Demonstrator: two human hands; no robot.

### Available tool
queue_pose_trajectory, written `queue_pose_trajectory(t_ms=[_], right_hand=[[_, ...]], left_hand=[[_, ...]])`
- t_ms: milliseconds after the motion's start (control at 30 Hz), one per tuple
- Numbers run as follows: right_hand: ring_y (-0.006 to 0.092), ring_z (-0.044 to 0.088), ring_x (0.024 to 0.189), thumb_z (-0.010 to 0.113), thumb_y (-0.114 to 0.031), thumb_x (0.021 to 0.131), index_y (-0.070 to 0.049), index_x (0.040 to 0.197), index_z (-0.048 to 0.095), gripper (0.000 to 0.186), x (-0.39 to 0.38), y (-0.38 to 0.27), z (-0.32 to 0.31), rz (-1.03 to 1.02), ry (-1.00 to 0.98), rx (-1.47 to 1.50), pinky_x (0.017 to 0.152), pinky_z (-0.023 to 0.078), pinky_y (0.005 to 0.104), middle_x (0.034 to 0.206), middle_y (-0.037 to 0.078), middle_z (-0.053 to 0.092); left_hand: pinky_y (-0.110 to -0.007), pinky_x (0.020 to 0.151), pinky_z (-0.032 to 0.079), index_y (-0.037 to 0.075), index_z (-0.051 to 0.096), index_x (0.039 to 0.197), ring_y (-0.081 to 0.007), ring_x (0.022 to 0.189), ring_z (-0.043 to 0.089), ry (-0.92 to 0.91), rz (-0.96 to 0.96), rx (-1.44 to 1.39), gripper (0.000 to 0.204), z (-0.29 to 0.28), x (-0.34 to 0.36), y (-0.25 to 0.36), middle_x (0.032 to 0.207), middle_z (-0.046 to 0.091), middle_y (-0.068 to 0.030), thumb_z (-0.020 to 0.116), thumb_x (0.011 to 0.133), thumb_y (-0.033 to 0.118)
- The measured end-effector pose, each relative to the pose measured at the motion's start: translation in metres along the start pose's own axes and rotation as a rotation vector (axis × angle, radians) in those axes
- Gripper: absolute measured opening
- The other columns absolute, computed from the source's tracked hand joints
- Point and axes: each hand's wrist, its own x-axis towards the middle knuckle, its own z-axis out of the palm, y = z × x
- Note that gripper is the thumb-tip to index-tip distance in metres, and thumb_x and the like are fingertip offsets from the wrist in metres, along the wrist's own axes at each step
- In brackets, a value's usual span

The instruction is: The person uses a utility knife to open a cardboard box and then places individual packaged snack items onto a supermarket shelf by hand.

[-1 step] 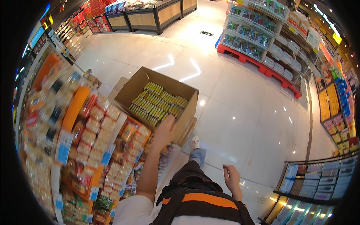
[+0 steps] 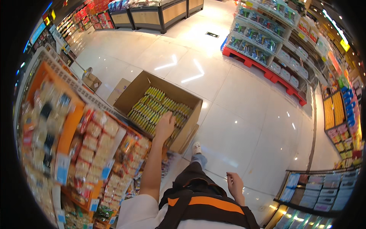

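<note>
My left hand [image 2: 164,126] reaches over an open cardboard box [image 2: 131,82], its fingers curled closed over the packets inside. Whether they grip anything is hidden by the back of the hand. The box holds rows of small yellow-green packets [image 2: 154,101], packed close together. Beside my body on the right hangs my right hand [image 2: 236,186], loosely closed, with nothing visible in it and touching nothing.
Shelves of bagged snacks [image 2: 89,141] with orange strips run along the left, right against the box. A wire rack on a red pallet [image 2: 263,72] stands far right. A black rack of packages [image 2: 320,187] is at the near right. A smaller carton [image 2: 91,82] lies beyond the shelf.
My left hand has shifted slightly left and farther in over the packets. The view has shifted a little; my right hand stays at my side.
</note>
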Motion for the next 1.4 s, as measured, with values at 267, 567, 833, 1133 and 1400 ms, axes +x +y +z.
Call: queue_pose_trajectory(t_ms=[267,567,833,1133,1400], right_hand=[[0.0225,0.067,0.081,0.057,-0.007,0.089,-0.005,0.105,0.064,0.017,0.109,0.028,-0.022,0.232,-0.073,-0.006,0.068,0.055,0.0312,0.096,0.012,0.065],[0.0227,0.067,0.082,0.057,-0.008,0.090,-0.004,0.105,0.063,0.017,0.191,0.012,-0.025,0.301,-0.210,-0.056,0.067,0.055,0.0312,0.097,0.012,0.066],[0.0236,0.067,0.085,0.057,-0.009,0.090,-0.003,0.105,0.063,0.017,0.246,-0.002,-0.029,0.231,-0.313,-0.041,0.070,0.055,0.0317,0.098,0.013,0.066],[0.0216,0.065,0.092,0.053,-0.005,0.092,-0.003,0.132,0.044,0.041,0.321,-0.057,-0.037,-0.142,-0.416,-0.001,0.077,0.052,0.0311,0.101,0.014,0.066],[0.0254,0.043,0.126,0.029,-0.022,0.103,-0.006,0.149,0.012,0.051,0.303,-0.156,-0.018,-0.408,-0.999,0.567,0.101,0.038,0.0370,0.146,0.018,0.032]], left_hand=[[-0.042,0.085,0.052,0.003,0.053,0.124,-0.0331,0.113,0.053,-0.058,-0.534,0.493,0.039,0.096,0.176,-0.167,0.128,0.052,-0.0155,0.056,0.092,0.025],[-0.043,0.087,0.049,0.007,0.047,0.125,-0.0300,0.123,0.044,-0.008,-0.588,0.890,0.045,0.139,0.227,-0.240,0.133,0.045,-0.0132,0.063,0.087,0.027],[-0.045,0.098,0.041,0.005,0.046,0.131,-0.0316,0.129,0.040,-0.070,-0.730,0.745,0.058,0.124,0.244,-0.222,0.137,0.044,-0.0150,0.070,0.082,0.027],[-0.034,0.073,0.045,0.004,0.047,0.130,-0.0181,0.089,0.055,0.367,-0.977,-0.902,0.054,0.047,0.167,-0.069,0.108,0.059,-0.0068,0.065,0.088,0.033],[-0.036,0.096,0.043,0.001,0.036,0.139,-0.0223,0.111,0.053,0.148,-0.630,-1.049,0.062,0.048,-0.002,0.130,0.126,0.052,-0.0137,0.061,0.091,0.032]])
